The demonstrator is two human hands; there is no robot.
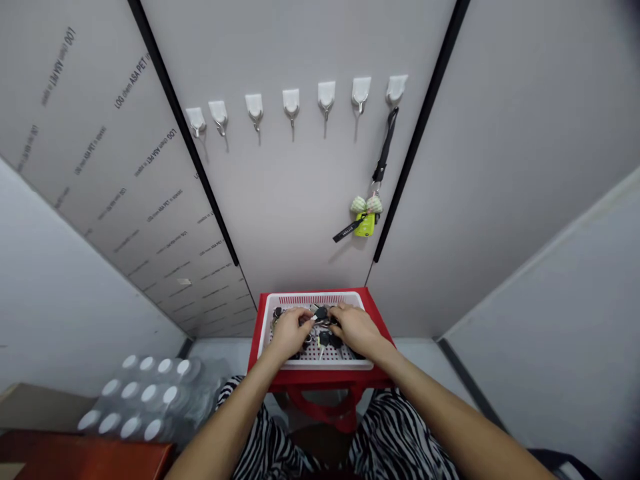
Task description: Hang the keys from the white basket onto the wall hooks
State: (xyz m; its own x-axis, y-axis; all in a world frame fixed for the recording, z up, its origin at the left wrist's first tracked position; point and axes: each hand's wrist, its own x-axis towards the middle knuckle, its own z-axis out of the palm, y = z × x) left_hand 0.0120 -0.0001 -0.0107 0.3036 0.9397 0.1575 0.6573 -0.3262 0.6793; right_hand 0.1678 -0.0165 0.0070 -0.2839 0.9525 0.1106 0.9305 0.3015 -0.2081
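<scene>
A white plastic basket (320,364) with slotted sides holds several keys, many with black heads. Inside it, my left hand (290,333) has its thumb and fingers closed at a bunch of keys (321,312), by a pale key part. From the other side my right hand (357,329) reaches in with curled fingers, closed on the same keys; its fingertips are partly hidden. Below the hands lie more black-headed keys (325,339) and a metal ring. The basket rests on a red fabric surface (376,310), above my knees in zebra-striped trousers.
Several white adhesive hooks (291,101) line the wall ahead. From the rightmost hook (397,87) hangs a black strap (384,148) with a yellow-green key case (365,225) and a bow. Bottled water (150,397) stands at lower left beside an orange-brown box (90,457). A red handle (325,413) droops in front.
</scene>
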